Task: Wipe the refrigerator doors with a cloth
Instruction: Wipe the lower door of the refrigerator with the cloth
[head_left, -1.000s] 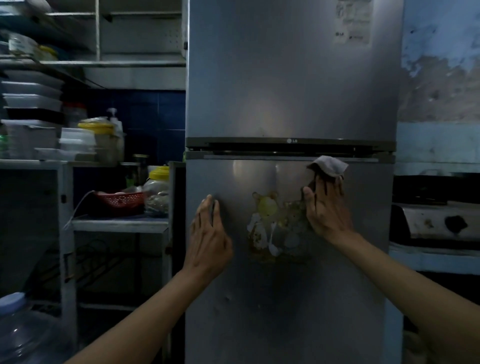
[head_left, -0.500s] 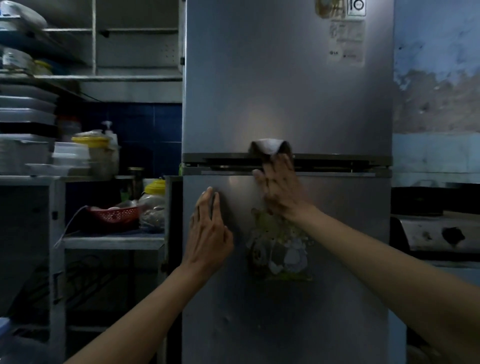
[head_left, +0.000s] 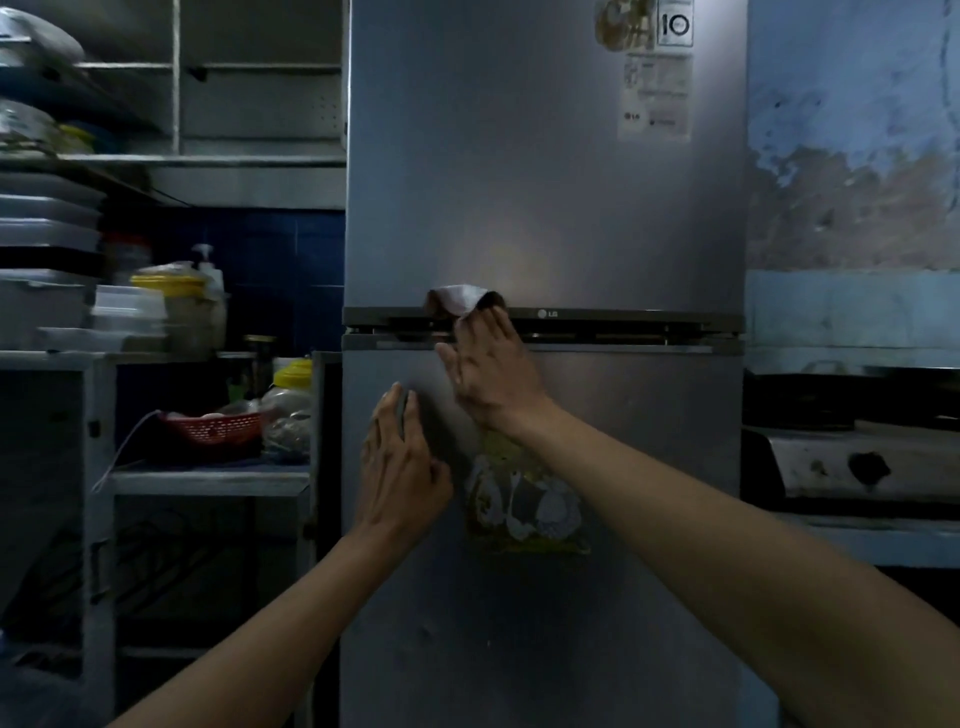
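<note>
Two bare hands on a tall silver two-door refrigerator, head view only. Right hand flat, fingers spread, pressing a small white crumpled cloth against the dark handle strip between upper and lower doors; the cloth bunches above the fingertips, left of the maker's logo. Whether any finger curls round the cloth, cannot tell. Left hand open, palm flat on the lower door, fingers together and pointing up, holding nothing, just below and left of the right hand. Worn yellow-and-white cartoon sticker on the lower door, partly under the right forearm. Paper labels high on the upper door. Left: grey shelving with a red plastic mesh basket and yellow-lidded jars. Right: stained gas stove. Dim light.
</note>
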